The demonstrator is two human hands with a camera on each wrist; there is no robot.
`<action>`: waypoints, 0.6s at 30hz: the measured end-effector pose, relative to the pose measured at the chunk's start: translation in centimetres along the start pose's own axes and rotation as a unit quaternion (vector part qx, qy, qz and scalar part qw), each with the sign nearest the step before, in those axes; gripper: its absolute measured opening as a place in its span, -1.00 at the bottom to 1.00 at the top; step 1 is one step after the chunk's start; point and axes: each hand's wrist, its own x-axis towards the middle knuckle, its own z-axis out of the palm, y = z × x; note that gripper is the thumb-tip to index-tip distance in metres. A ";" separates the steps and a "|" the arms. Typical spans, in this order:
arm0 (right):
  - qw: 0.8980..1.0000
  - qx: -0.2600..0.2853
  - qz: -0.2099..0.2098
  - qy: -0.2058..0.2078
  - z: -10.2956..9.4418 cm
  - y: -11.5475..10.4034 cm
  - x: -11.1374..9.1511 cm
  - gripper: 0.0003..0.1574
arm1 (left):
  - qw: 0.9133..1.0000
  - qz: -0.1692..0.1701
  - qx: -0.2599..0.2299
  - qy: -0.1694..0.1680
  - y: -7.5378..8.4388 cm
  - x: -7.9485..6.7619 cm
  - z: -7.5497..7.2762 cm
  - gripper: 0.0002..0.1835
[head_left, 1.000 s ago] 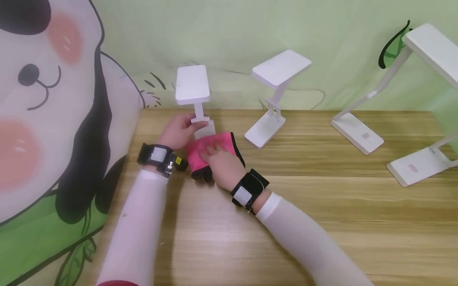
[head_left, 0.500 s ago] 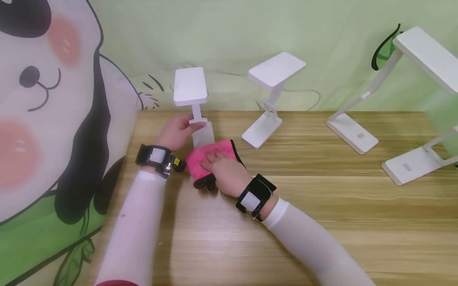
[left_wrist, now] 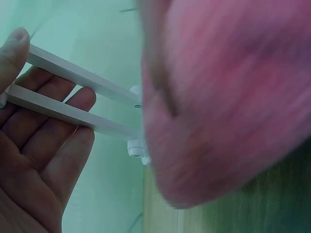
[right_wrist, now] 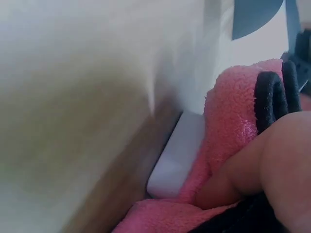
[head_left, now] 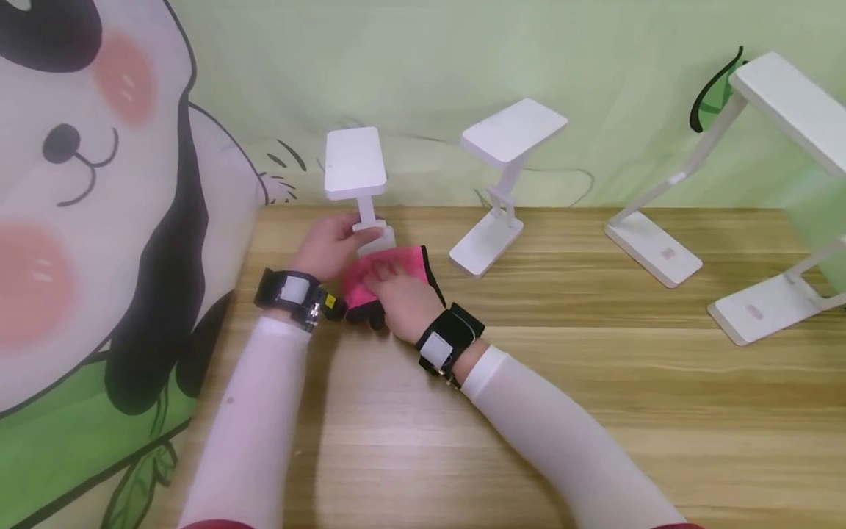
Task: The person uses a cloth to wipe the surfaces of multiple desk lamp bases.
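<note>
On my feed, a broad wood-grain tabletop (head_left: 661,367) carries, near its back edge, a white, plastic-looking folding lamp (head_left: 355,165). I judge it light, stiff and smooth, delicate at its hinges, best held by the twin-bar stem (left_wrist: 77,74). A soft, black-edged pink plush cloth (head_left: 413,263) covers part of its base (right_wrist: 177,150). I have the left hand's (head_left: 324,248) fingers and thumb curled round the stem; the right hand (head_left: 410,305), angled in from lower right, grips the cloth against the base, fingers bent.
</note>
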 end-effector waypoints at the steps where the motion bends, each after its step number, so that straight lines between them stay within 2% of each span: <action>1: 1.000 -0.008 -0.001 0.008 0.0 0.1 0.5 -0.36 | 1.000 -0.001 -0.006 0.000 0.0 0.0 0.0 -0.49; 6: 1.000 -0.012 0.015 0.025 -0.2 0.7 2.4 -0.46 | 1.000 0.008 -0.019 -0.006 0.2 -0.2 0.1 -0.55; 12: 0.999 -0.003 0.044 0.020 -0.2 1.2 3.5 -0.36 | 1.000 0.003 -0.015 -0.015 0.5 -0.1 0.1 -0.50; 18: 0.999 0.001 0.018 0.026 -0.1 1.2 2.9 -0.38 | 1.000 -0.007 -0.024 -0.015 0.3 -0.2 -0.2 -0.55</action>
